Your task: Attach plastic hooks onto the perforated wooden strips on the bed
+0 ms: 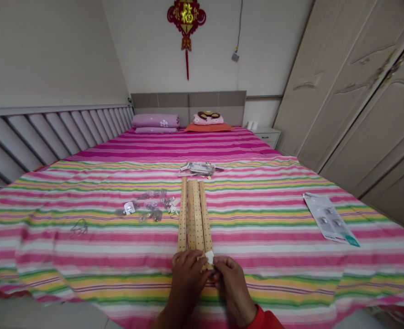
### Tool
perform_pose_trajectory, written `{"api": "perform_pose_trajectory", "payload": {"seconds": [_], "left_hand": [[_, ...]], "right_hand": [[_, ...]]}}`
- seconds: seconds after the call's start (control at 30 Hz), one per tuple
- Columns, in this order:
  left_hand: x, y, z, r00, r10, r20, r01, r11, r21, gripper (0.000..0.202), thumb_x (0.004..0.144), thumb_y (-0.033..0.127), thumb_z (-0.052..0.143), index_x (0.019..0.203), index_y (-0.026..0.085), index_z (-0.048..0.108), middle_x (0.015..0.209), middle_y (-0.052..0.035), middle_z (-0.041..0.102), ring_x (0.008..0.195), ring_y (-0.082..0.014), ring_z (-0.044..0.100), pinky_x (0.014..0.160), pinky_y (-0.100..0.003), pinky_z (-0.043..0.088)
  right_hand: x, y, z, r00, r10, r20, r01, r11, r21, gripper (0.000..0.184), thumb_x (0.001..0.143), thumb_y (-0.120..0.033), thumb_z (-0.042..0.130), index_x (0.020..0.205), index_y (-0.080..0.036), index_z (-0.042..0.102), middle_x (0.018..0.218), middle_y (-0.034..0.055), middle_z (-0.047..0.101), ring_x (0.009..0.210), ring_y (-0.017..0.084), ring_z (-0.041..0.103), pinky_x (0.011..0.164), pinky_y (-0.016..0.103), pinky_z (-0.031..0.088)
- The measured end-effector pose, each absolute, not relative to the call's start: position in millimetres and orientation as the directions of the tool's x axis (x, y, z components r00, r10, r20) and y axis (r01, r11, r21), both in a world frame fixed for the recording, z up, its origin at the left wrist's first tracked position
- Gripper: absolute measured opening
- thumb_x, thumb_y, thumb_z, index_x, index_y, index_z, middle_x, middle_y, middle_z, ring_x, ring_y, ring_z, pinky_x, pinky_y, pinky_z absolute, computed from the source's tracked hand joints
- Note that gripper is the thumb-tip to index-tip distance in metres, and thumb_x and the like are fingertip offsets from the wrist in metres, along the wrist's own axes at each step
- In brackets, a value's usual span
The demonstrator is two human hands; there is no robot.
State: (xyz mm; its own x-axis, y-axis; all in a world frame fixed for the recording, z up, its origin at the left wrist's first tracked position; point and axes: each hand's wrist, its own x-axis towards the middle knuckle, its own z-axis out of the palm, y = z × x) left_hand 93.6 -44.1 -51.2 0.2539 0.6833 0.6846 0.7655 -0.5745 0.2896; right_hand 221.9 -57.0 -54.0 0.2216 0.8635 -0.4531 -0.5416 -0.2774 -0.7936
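Several long, narrow wooden strips (197, 214) with rows of small holes lie side by side on the striped bedspread, pointing away from me. At their near end my left hand (189, 270) rests across the strips, its fingers curled and its thumb and forefinger closed at the left side of a small white piece (209, 257). My right hand (232, 278) pinches that piece from the right. What the piece is I cannot make out. Both hands hide the strips' near ends.
Left of the strips lie small clear packets (152, 208) and a thin dark loop (79, 227). More plastic packets (200, 169) lie beyond the strips. A clear blister pack (330, 219) is on the right. Pillows (155, 121) stand by the headboard (218, 99); a wardrobe (345, 87) borders the right side.
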Motion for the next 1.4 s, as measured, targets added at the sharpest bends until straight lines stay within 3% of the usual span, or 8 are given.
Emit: {"api": "perform_pose_trajectory", "payload": {"seconds": [0.17,0.4,0.63,0.87,1.0,1.2,1.4], "left_hand": [[94.6,-56.4,-60.1,0.207,0.693,0.691,0.807,-0.52,0.279,0.024,0.072,0.039,0.069,0.094,0.03,0.068,0.097,-0.0012,0.07,0.094,-0.0208,0.058,0.088,-0.037,0.033],[99.0,-55.5,-66.4,0.222,0.73,0.647,0.831,-0.489,0.266,0.029,0.077,0.034,0.063,0.105,0.027,0.065,0.102,-0.0036,0.069,0.098,-0.0225,0.057,0.089,-0.039,0.032],[103.2,-51.1,-58.3,0.255,0.733,0.631,0.821,-0.509,0.259,0.029,0.075,0.03,0.062,0.104,0.026,0.064,0.101,-0.0034,0.069,0.094,-0.0223,0.059,0.084,-0.039,0.034],[103.8,-55.0,-61.9,0.208,0.753,0.624,0.816,-0.486,0.314,0.033,0.075,0.03,0.061,0.107,0.025,0.063,0.103,-0.0045,0.068,0.097,-0.0223,0.058,0.087,-0.039,0.033],[103.7,-54.0,-58.5,0.26,0.746,0.613,0.816,-0.509,0.274,0.043,0.072,0.034,0.064,0.114,0.027,0.061,0.103,-0.005,0.067,0.096,-0.0224,0.058,0.085,-0.038,0.034],[107.2,-52.2,-55.9,0.261,0.754,0.603,0.837,-0.487,0.248,0.041,0.07,0.037,0.066,0.111,0.03,0.062,0.104,-0.003,0.067,0.096,-0.0226,0.058,0.087,-0.039,0.032],[106.8,-52.9,-57.7,0.255,0.744,0.618,0.837,-0.49,0.244,0.04,0.071,0.037,0.067,0.11,0.03,0.062,0.104,-0.0027,0.066,0.096,-0.0219,0.057,0.089,-0.038,0.032]], "right_hand": [[219.7,-56.2,-57.1,0.217,0.864,-0.454,-0.565,-0.269,-0.78,0.039,0.047,-0.045,0.08,0.056,-0.019,0.052,0.032,-0.0061,0.049,0.029,0.008,0.042,0.033,0.021,0.035],[216.7,-58.5,-45.3,0.228,0.842,-0.488,-0.581,-0.285,-0.762,0.039,0.046,-0.044,0.08,0.054,-0.019,0.051,0.032,-0.0058,0.049,0.029,0.008,0.042,0.033,0.02,0.033],[216.9,-55.5,-49.4,0.191,0.845,-0.499,-0.591,-0.307,-0.746,0.038,0.047,-0.043,0.08,0.052,-0.02,0.05,0.032,-0.0051,0.049,0.029,0.008,0.041,0.033,0.02,0.032],[221.0,-55.5,-48.5,0.204,0.852,-0.482,-0.545,-0.311,-0.779,0.036,0.05,-0.042,0.079,0.053,-0.018,0.052,0.031,-0.0053,0.049,0.028,0.007,0.039,0.033,0.019,0.029],[221.9,-55.7,-46.1,0.217,0.848,-0.483,-0.534,-0.31,-0.786,0.037,0.05,-0.041,0.079,0.051,-0.018,0.051,0.03,-0.0062,0.047,0.027,0.005,0.035,0.033,0.018,0.025],[222.5,-52.8,-42.6,0.193,0.873,-0.448,-0.51,-0.301,-0.806,0.041,0.052,-0.047,0.078,0.048,-0.019,0.049,0.029,-0.0066,0.043,0.027,0.006,0.034,0.032,0.019,0.023],[222.6,-46.0,-49.7,0.292,0.885,-0.363,-0.449,-0.209,-0.869,0.045,0.046,-0.047,0.082,0.044,-0.019,0.047,0.029,-0.008,0.04,0.027,0.006,0.033,0.031,0.021,0.024]]}}
